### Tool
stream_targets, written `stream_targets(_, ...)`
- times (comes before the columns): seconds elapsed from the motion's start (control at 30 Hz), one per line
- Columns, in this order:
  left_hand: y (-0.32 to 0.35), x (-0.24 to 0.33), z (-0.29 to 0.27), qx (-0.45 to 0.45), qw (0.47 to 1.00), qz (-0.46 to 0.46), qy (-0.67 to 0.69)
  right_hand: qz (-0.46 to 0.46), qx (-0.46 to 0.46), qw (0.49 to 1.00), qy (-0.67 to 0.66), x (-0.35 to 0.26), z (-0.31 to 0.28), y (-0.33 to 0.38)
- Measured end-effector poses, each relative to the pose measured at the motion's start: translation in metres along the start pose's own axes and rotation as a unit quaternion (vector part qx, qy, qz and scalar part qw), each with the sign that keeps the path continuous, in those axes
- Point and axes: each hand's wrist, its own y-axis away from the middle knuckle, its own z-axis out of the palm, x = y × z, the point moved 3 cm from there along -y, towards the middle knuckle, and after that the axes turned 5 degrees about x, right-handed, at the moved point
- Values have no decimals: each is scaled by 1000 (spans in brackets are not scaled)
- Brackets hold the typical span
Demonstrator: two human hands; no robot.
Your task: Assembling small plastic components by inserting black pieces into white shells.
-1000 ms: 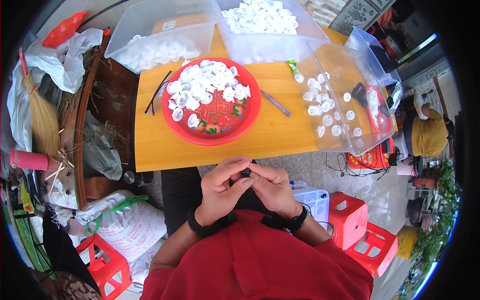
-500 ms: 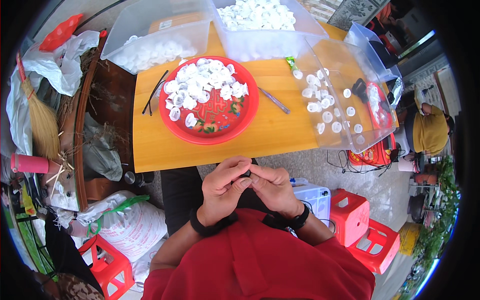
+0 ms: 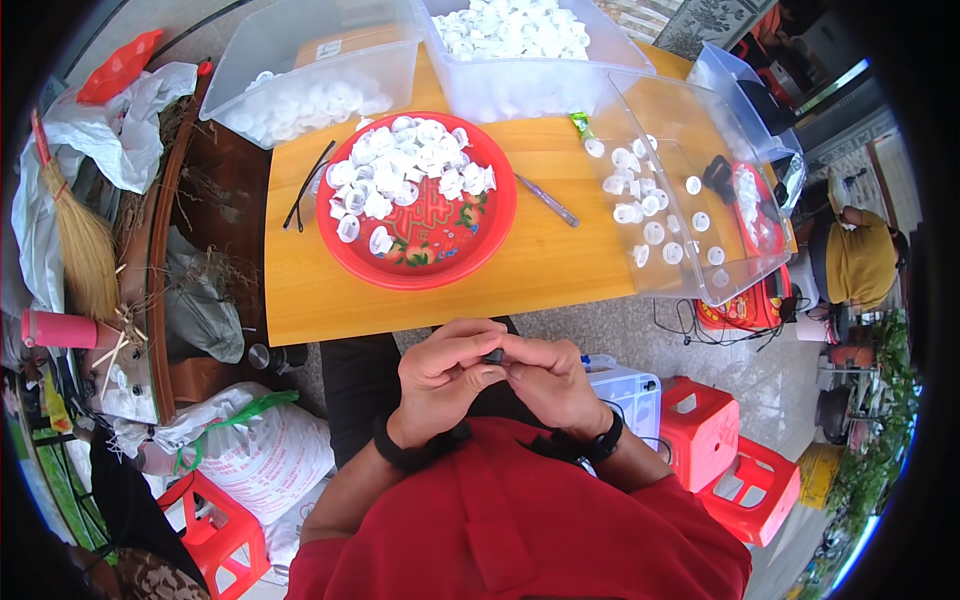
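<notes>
Between my fingertips, just in front of my body and below the table edge, is a small black piece [image 3: 493, 356]. My left hand [image 3: 440, 377] is closed with thumb and fingers pinching it. My right hand [image 3: 552, 382] is closed too, its thumb and fingertips meeting the piece from the other side. Most of the piece is covered by fingers, so its kind cannot be made out. Beyond my hands, a round red tray [image 3: 470, 262] with a printed pattern stands on the yellow wooden table [image 3: 570, 272]. Small white plastic parts [image 3: 400, 165] are heaped in it.
Clear plastic bins [image 3: 225, 90] with white parts stand at the back. A clear lidlike box [image 3: 715, 292] lies at right among scattered white parts [image 3: 650, 205]. Glasses [image 3: 300, 195] and a slim pen-like tool [image 3: 548, 200] flank the tray. Red stools [image 3: 700, 420] stand right; a white sack [image 3: 265, 455] left.
My hands have turned slightly and shifted a little to the left and down. More of the small black piece shows between the fingertips. Objects on the table stay in place.
</notes>
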Motion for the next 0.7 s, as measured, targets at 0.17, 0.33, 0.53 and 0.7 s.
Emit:
stream_targets(0.17, 1, 1, -5, -18, 999, -5, -32, 5, -9, 998, -63, 2, 3, 1)
stream_targets(0.33, -1, 2, -9, -26, 998, 12, -56, 1, -42, 997, -63, 2, 5, 1)
stream_targets(0.53, -3, 4, -12, -40, 995, 24, -85, -2, -50, 996, -80, 6, 7, 3)
stream_targets(0.7, -6, 5, -16, -46, 995, 9, -87, -13, -43, 996, -79, 13, 7, 5)
